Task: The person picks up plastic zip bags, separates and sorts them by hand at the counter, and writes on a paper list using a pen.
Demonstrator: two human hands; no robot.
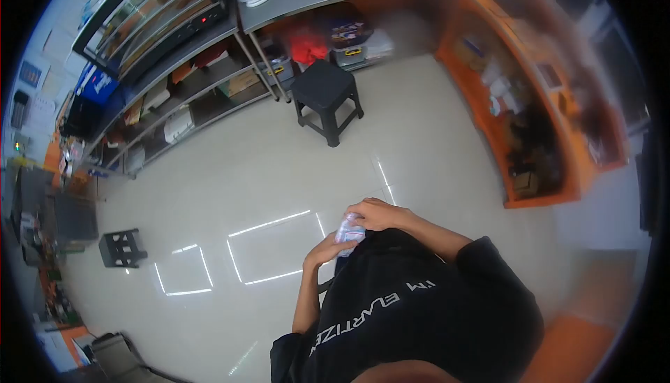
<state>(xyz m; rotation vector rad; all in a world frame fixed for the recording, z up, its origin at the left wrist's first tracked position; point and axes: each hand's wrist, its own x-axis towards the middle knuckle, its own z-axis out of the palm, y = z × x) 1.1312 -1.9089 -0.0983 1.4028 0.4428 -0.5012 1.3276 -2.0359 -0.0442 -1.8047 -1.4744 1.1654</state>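
Observation:
Close to the front of my black shirt, both hands meet on a small pale packet (348, 233) with pink and bluish markings. It looks shiny like plastic wrap, but its exact kind is too small to tell. My left hand (324, 249) grips its lower left side, the thumb lying across the front. From above and to the right, my right hand (375, 213) curls its fingers over the packet's upper end. Parts of the packet are covered by the fingers.
A black plastic stool (325, 93) stands ahead on the glossy tile floor, and a smaller dark stool (123, 247) is at the left. Metal shelving (192, 93) lines the back left. An orange counter (513, 97) with filled shelves curves along the right.

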